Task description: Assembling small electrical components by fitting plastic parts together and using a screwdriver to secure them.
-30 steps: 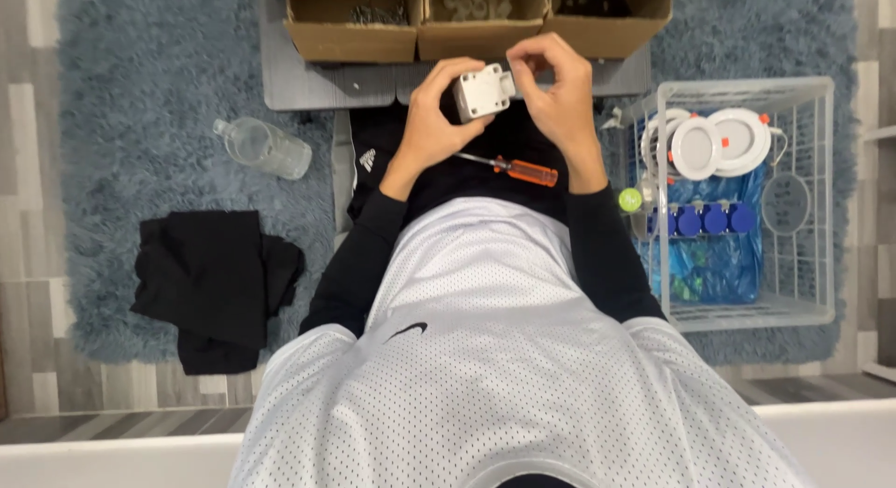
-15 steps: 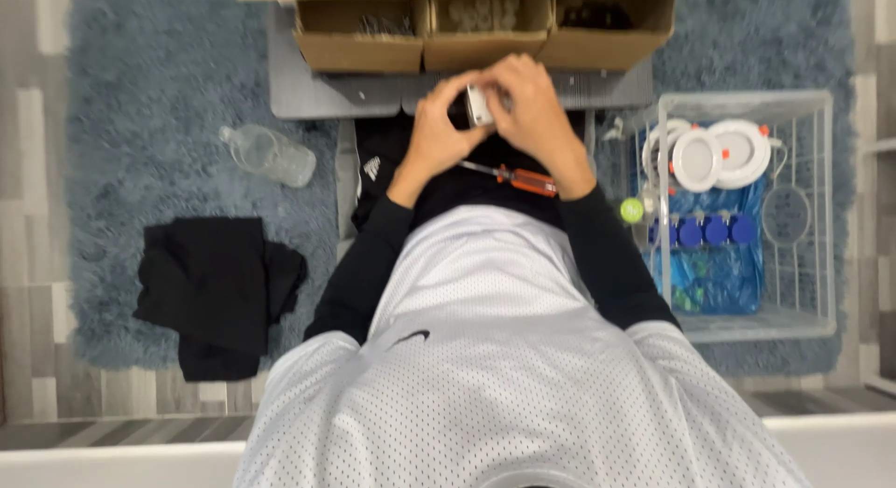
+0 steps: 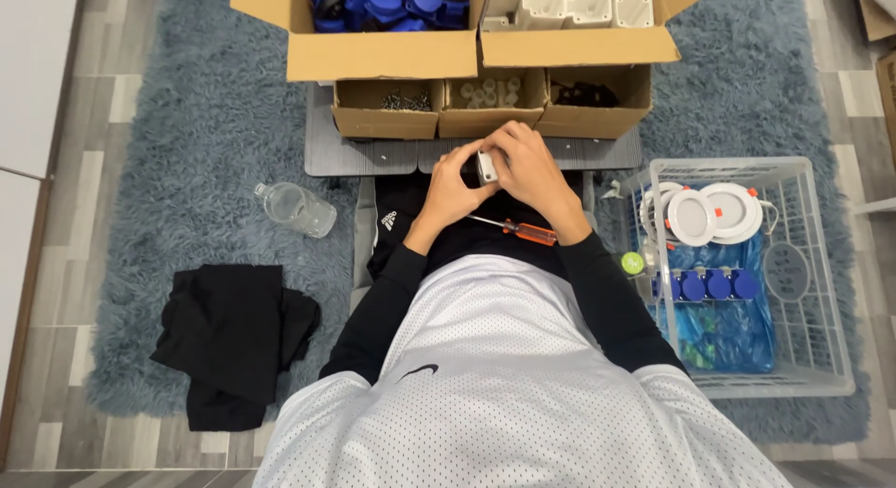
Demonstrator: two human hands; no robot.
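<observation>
Head view, looking straight down: both hands meet over the lap, just in front of the three small cardboard boxes (image 3: pixel 492 101). The left hand (image 3: pixel 455 185) and the right hand (image 3: pixel 530 171) have their fingers curled tight around a small white plastic housing (image 3: pixel 486 165), mostly hidden between them. An orange-handled screwdriver (image 3: pixel 519 230) lies on the lap just below. To the right, a white wire basket (image 3: pixel 803 264) holds round white lamps (image 3: pixel 714 213).

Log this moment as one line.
left hand: holds small white part | right hand: covers it | screwdriver: on lap, untouched
</observation>
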